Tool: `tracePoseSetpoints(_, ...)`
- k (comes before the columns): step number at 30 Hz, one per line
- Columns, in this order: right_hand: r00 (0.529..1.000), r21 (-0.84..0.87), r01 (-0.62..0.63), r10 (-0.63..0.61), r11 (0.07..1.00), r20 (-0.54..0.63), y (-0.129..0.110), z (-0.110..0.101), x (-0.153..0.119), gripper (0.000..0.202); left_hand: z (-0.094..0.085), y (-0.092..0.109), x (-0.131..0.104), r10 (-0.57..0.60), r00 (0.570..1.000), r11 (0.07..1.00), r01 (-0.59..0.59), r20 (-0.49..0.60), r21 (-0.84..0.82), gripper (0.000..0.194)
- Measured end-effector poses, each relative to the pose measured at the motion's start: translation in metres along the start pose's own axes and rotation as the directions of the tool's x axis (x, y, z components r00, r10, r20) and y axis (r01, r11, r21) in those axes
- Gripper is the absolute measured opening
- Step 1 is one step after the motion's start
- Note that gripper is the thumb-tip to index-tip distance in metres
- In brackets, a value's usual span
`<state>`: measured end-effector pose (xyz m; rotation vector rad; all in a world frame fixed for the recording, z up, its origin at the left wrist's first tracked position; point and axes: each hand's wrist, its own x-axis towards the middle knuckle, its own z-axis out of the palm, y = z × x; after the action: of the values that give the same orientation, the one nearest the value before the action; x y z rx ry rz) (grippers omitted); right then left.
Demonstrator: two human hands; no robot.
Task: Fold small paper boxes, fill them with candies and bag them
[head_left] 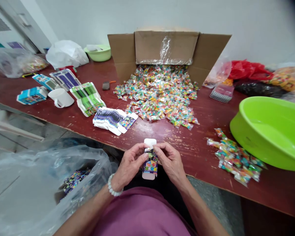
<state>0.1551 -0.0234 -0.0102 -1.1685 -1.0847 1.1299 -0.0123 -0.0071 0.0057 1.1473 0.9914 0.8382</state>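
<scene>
the step in hand looks like working the upper end of a small printed box [151,165], which is held at the near edge of the table [186,149], in front of the person's body. the left hand [131,162] grips its left side, thumb on the printed face, while the right hand [170,160] pinches near the upper right corner; a white flap stands out above and a pale one below. the next move seems to call for a steady left hold and light right fingertips, since thin card could crease (whether anything is inside cannot be told). beyond, a cardboard carton [167,46] lies with its flaps spread, wrapped sweets [157,93] spilling from its mouth onto the table. at the right, more sweets [236,160] lie just beside a green tub [258,139], outside its wall. to the left, a clear plastic bag [31,183] holds dark printed packs [75,181], and a pale green bowl [100,56] at the back has something white in it.
</scene>
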Motion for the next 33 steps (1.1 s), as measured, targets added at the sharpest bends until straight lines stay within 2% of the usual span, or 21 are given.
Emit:
tracePoseSetpoints(3,0.994,0.087,-0.095,0.089,0.992,0.069,-0.003,-0.005,0.005,0.022,0.000,0.001,-0.001,0.007,0.999,1.000,-0.008,0.032,0.019,0.026)
tracePoseSetpoints(5,0.987,0.200,-0.160,0.153,0.967,0.050,-0.003,-0.005,0.007,0.023,0.000,0.001,-0.001,0.026,0.999,0.997,-0.029,0.042,0.067,0.025)
tracePoseSetpoints(7,0.980,0.265,-0.197,0.196,0.944,0.032,-0.003,-0.005,0.008,0.033,0.000,0.000,-0.001,0.034,0.998,0.993,-0.039,0.049,0.113,0.024)
tracePoseSetpoints(8,0.978,0.264,-0.208,0.202,0.942,0.050,-0.002,-0.005,0.008,0.036,0.000,0.000,0.000,0.038,0.998,0.992,-0.044,0.048,0.118,0.023)
tracePoseSetpoints(10,0.978,0.209,-0.199,0.178,0.958,0.112,-0.001,-0.006,0.008,0.029,0.000,0.001,0.000,0.047,0.998,0.997,-0.049,0.037,0.067,0.027)
tracePoseSetpoints(12,0.985,0.145,-0.140,0.122,0.980,0.125,0.000,-0.008,0.007,0.021,0.001,0.003,-0.001,0.037,0.999,0.999,-0.037,0.002,-0.040,0.040)
tracePoseSetpoints(14,0.995,0.123,-0.073,0.063,0.990,0.078,0.000,-0.009,0.005,0.019,0.003,0.005,-0.002,-0.045,0.999,0.986,0.049,0.024,-0.162,0.050)
tracePoseSetpoints(16,0.998,0.076,-0.025,0.020,0.997,0.066,0.000,-0.009,0.003,0.016,0.006,0.006,-0.003,-0.177,0.974,0.946,0.208,0.142,-0.250,0.049)
tracePoseSetpoints(18,0.991,-0.028,0.029,-0.025,0.999,0.130,-0.003,-0.009,0.002,0.015,0.008,0.004,-0.002,-0.274,0.932,0.894,0.337,0.237,-0.294,0.051)
tracePoseSetpoints(20,0.976,-0.094,0.058,-0.037,0.994,0.215,-0.005,-0.008,0.002,0.016,0.010,0.001,0.000,-0.323,0.919,0.869,0.383,0.227,-0.314,0.058)
tracePoseSetpoints(23,0.965,-0.015,-0.026,0.029,1.000,0.261,-0.008,-0.006,0.004,0.017,0.012,-0.003,0.004,-0.350,0.924,0.877,0.381,0.156,-0.291,0.063)
tracePoseSetpoints(28,0.965,-0.036,-0.134,0.138,0.990,0.221,-0.009,-0.005,0.012,0.016,0.012,-0.006,0.008,-0.344,0.929,0.907,0.366,0.139,-0.207,0.073)
tracePoseSetpoints(33,0.960,0.044,-0.212,0.199,0.976,0.199,-0.013,-0.001,0.017,0.017,0.010,-0.007,0.010,-0.310,0.941,0.934,0.328,0.134,-0.143,0.076)
